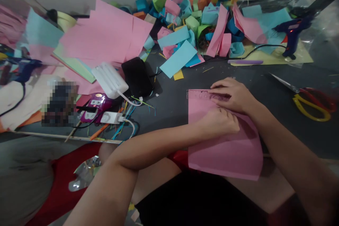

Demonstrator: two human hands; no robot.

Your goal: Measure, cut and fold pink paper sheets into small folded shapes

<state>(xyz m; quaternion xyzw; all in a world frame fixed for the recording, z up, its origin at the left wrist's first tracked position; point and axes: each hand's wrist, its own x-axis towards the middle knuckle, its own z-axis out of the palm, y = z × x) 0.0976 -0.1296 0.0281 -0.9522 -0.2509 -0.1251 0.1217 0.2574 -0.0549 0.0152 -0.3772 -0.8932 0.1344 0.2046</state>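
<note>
Currently, the rectangular pink paper sheet (225, 155) lies on the dark grey tabletop (169, 107), its near end extending past the front. The grip of the right hand (234, 94) is spread, fingers flat over the clear plastic stencil ruler (197, 94) along the sheet's far edge; the grip of the left hand (221, 123) is curled over the sheet, contents indeterminable. Probable handling: light, flexible, easily creased; take hold by the side margins. Ruler markings (205, 96) and the blue glue gun's (292, 37) pale label (293, 27) are illegible.
</note>
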